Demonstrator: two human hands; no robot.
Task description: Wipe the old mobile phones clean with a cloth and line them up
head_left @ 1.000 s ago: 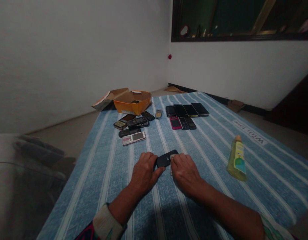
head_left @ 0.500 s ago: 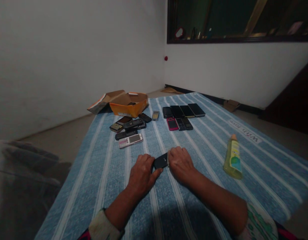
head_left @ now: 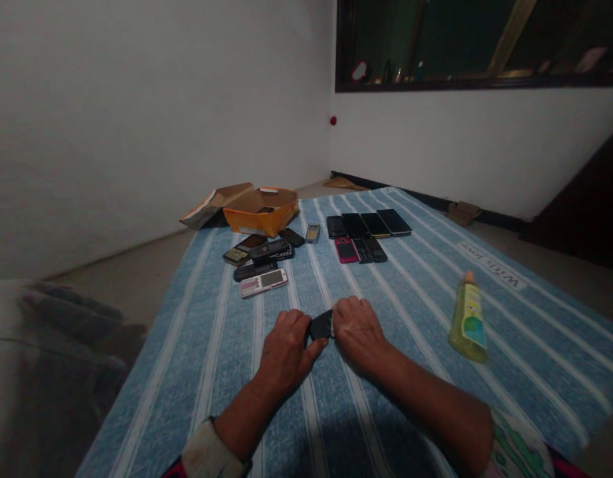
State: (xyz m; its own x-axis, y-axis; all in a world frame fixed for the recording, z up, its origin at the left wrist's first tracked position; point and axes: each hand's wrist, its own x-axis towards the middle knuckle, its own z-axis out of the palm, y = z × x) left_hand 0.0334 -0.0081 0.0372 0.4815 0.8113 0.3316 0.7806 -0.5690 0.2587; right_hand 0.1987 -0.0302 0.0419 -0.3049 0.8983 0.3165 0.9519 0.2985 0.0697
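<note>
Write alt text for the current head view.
The left hand grips a dark phone while the right hand covers one end, apparently with a pale rag. Beyond, on striped fabric, are more phones and an open orange box; a yellowish bottle is at right.

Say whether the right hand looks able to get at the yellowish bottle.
Probably yes, once off the black phone: only striped cloth separates the right hand from the yellowish bottle.

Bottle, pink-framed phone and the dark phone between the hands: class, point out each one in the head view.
Bottle [head_left: 472,320]: head view, on its label.
Pink-framed phone [head_left: 347,250]: head view, on its dark screen.
Dark phone [head_left: 321,326]: head view, on its uncovered face.
</note>
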